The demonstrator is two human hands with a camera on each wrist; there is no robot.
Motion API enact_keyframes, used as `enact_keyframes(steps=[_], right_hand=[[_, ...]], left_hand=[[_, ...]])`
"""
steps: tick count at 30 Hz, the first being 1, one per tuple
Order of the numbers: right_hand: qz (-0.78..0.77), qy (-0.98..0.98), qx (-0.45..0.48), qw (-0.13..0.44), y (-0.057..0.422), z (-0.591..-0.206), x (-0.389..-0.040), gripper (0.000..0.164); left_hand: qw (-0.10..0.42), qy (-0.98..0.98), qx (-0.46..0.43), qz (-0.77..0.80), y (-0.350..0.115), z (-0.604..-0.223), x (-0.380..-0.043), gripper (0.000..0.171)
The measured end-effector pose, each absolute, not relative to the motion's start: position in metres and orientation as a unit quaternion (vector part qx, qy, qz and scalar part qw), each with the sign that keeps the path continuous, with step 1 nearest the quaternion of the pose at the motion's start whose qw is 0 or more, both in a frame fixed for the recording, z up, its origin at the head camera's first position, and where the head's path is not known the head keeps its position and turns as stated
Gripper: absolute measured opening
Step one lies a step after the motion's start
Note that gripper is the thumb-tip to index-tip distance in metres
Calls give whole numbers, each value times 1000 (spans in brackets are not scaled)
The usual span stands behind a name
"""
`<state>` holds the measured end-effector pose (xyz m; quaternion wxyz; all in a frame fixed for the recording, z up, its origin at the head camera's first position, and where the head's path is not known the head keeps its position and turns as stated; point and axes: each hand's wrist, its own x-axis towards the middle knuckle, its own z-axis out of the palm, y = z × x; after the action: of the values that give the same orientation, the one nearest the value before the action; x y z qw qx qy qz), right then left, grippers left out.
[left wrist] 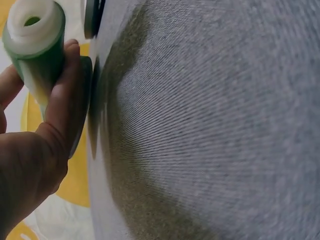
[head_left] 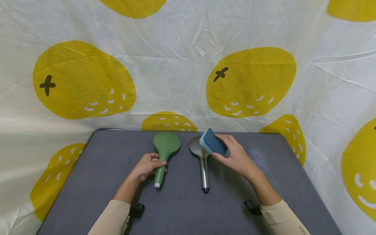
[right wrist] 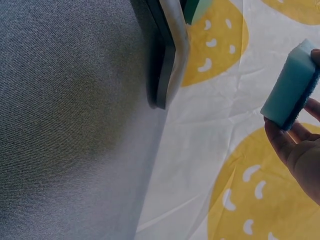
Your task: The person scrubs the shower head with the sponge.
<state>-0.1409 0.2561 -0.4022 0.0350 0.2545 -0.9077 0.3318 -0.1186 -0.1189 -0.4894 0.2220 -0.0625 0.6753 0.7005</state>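
Note:
My left hand (head_left: pixel 148 167) grips the handle of a green shower head (head_left: pixel 166 145), whose round head points to the back of the table. In the left wrist view its white threaded end (left wrist: pixel 31 25) faces the camera, with fingers wrapped about the green handle. My right hand (head_left: pixel 236 156) pinches a blue sponge (right wrist: pixel 292 85) by its edges, light blue foam on one side and a darker scouring layer on the other. Below the sponge lies a grey metallic shower head (head_left: pixel 204 173), its round head partly covered by the sponge in the head view.
A dark grey cloth-covered table (head_left: pixel 182 212) spans the front. Behind and beside it hangs a white curtain (head_left: pixel 170 78) with large yellow fruit prints. Black wrist straps (head_left: pixel 253 208) show at both sleeves.

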Motion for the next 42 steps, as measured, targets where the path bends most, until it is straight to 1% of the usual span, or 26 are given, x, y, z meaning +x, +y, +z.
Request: enact_keyframes(steps=[12,17,21,25,29,33,37,42], right_hand=[[327,-908,257,40,260,-398,-145,73],[320,-905,273,60,262,-394,-148,72],[309,-897,301,92,262,-389,-150,71],[300,-885,333,126,259,-380,-151,73],[295,-876,353,143,255,-370,-152,74],[289,-873,362,152,252,-363,-152,73],[285,-868,374,161,248,-355,-152,74],[268,-858,400,179,240,-347,-149,75]], left_hand=[[156,674,-38,721,-111,-482,-118,65],[123,688,-17,715,-102,-471,-116,68],[95,701,-4,707,-93,-459,-114,67],[69,709,7,702,-83,-446,-113,65],[49,708,17,704,-73,-434,-112,55],[48,699,26,713,-65,-423,-111,46],[45,701,41,711,-58,-415,-111,47],[37,708,74,701,-48,-409,-110,44]])
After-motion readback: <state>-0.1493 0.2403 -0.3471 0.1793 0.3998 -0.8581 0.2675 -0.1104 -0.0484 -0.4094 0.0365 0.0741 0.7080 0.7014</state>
